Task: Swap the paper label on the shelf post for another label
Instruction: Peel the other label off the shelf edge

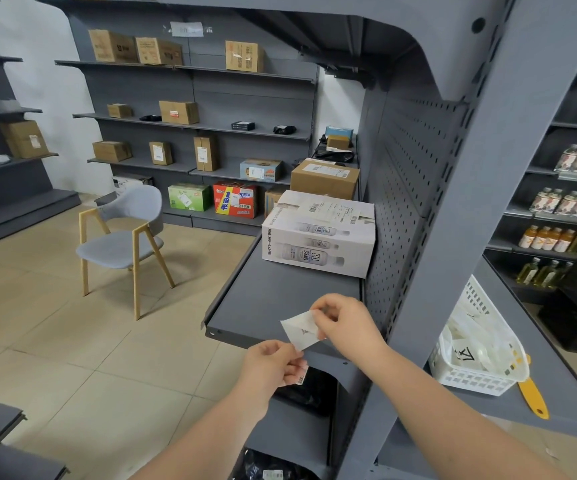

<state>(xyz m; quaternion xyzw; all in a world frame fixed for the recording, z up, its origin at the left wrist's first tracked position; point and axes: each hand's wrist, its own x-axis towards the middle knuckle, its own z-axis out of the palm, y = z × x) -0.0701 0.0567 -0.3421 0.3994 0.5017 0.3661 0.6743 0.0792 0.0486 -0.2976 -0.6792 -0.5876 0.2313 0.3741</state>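
The head view looks into a storeroom with a beige tiled floor (72, 323) and grey metal shelving along the back wall, where brown cardboard boxes (112, 46) sit well apart on several levels. A grey chair with light wooden legs (124, 237) stands on the floor in the left middle of the frame. Running from the upper right down to the bottom centre is a thick grey shelf post (481, 209), with a perforated back panel (415, 188) just left of it. A grey shelf (273, 296) juts out from that panel toward the centre, and a white carton printed with bottles (318, 237) rests on it, with a brown carton (325, 180) behind. To the right of the post, a white plastic basket (477, 379) holding white papers sits on another shelf, with a yellow handle (533, 396) sticking out beneath it. Bottled drinks (571, 202) line the shelves at the far right edge.

In the lower centre, both bare arms reach in from the bottom. A white paper label (299, 330) is held in the air in front of the shelf edge, just left of the post and not touching it. The right hand (346, 327) pinches the label's upper right corner between thumb and fingertips. The left hand (273, 365) is closed on the lower edge, and a small barcode strip (302, 375) peeks out beside its fingers.
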